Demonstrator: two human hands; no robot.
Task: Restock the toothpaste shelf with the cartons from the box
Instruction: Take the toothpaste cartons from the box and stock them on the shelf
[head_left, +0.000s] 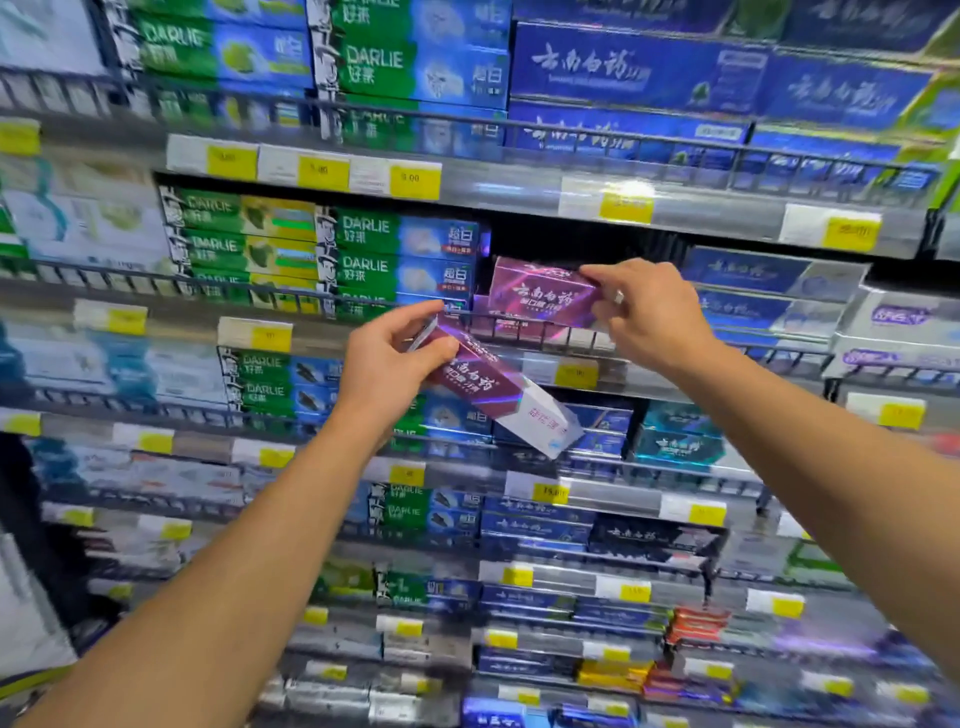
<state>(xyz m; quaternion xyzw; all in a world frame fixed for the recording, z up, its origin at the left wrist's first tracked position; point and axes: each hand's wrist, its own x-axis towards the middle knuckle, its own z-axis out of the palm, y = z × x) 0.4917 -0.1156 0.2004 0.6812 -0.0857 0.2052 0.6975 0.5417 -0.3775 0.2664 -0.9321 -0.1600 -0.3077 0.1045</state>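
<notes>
Two bare forearms reach up from the bottom of the view toward the shelving. Nearest, the left hand (387, 364) grips one end of a purple carton (498, 392), thumb on its face and fingers curled over the top edge; the carton slants down to the right in front of the shelf rail (545, 332), its white end lowest, touching no shelf. Slightly farther in, the right hand (652, 317) (a ring on one finger) pinches the right end of a second purple carton (543, 291), which sits tilted above the rail at the mouth of a dark gap in the shelf. Left of that gap stand green and blue Darlie cartons (400, 260); right of it, blue cartons (753, 291). Yellow price tags (575, 375) line the shelf edges.
</notes>
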